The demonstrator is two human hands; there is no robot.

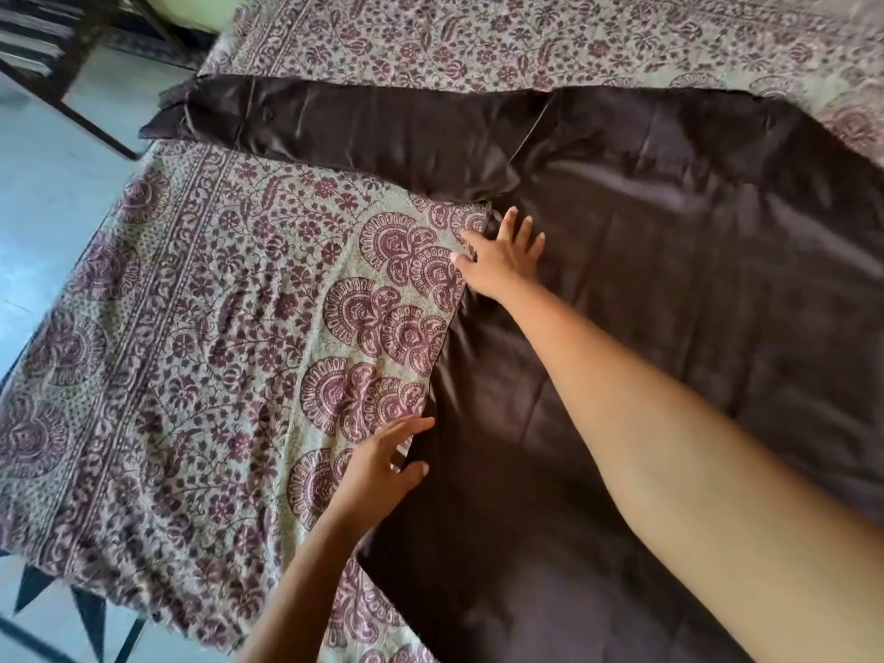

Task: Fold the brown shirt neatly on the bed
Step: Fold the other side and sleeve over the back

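The brown satin shirt [646, 289] lies spread flat on the bed [201, 299], its body filling the right half of the view. One long sleeve [335, 122] stretches out to the left toward the bed's edge. My right hand [502, 256] lies flat with fingers spread on the shirt's left side seam, just below the armpit. My left hand [382, 466] touches the same side edge lower down, fingers straight, thumb on the brown fabric.
The bed carries a green bedspread with maroon floral and paisley print. Its left edge drops to a pale blue floor [43, 198]. A dark wooden shelf [52, 45] stands at the top left.
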